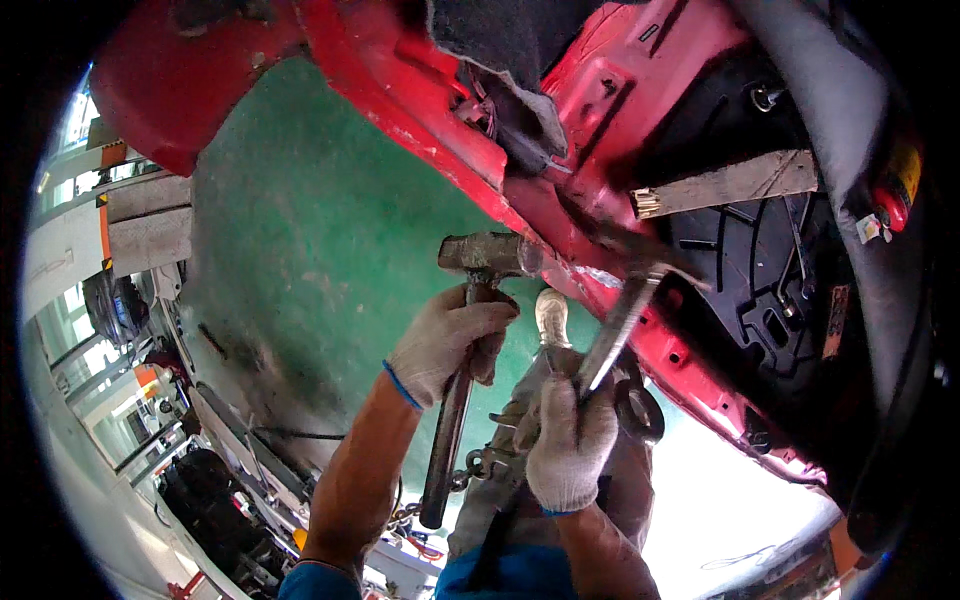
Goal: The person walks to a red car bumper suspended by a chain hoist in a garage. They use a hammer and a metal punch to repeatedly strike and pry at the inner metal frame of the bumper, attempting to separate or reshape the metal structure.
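My left hand (452,340), in a white work glove, is closed around the handle of a sledgehammer (487,252) just below its worn metal head. The long handle slants down toward me. One end of that head is against or very near the edge of the red car body (410,120); contact cannot be told. Also gloved, my right hand (572,450) grips a second hammer (622,325) by its shiny metal shaft. Its blurred dark head lies over the red sill, to the right of the sledgehammer.
A wooden board (740,182) rests inside the car above black ribbed plastic (725,250). A red and yellow can (898,185) is at the far right. Car parts (215,500) crowd the left, a chain (468,468) hangs near my legs, and green floor (310,200) lies ahead.
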Demonstrator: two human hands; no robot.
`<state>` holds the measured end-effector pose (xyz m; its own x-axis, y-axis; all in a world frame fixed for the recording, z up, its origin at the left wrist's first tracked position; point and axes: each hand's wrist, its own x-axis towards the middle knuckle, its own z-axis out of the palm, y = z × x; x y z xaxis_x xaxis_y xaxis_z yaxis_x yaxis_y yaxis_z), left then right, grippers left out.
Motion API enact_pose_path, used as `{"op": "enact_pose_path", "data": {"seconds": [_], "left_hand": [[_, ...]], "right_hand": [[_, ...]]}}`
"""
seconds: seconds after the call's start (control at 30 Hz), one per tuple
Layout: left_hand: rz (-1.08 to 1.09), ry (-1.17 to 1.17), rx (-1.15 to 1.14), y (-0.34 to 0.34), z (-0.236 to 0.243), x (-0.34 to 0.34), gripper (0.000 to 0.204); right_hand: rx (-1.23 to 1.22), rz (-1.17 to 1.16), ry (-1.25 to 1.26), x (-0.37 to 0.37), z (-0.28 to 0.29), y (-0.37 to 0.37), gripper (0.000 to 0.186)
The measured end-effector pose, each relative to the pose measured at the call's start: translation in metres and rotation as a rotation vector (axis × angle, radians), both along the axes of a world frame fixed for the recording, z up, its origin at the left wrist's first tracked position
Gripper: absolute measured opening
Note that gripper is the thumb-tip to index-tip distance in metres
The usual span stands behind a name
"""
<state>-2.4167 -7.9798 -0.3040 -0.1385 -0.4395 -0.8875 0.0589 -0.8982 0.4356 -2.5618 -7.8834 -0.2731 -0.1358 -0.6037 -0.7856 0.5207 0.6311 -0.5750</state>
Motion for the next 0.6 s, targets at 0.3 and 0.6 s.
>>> {"op": "enact_pose_path", "data": {"seconds": [0.3, 0.6], "left_hand": [[-0.051, -0.056, -0.014, -0.005, 0.001, 0.0, 0.021], [-0.052, -0.108, -0.002, -0.004, 0.002, -0.005, 0.021]], "right_hand": [[0.005, -0.037, -0.097, 0.007, -0.001, -0.002, 0.025], [-0.042, -0.063, -0.071, 0.005, -0.001, -0.006, 0.018]]}}
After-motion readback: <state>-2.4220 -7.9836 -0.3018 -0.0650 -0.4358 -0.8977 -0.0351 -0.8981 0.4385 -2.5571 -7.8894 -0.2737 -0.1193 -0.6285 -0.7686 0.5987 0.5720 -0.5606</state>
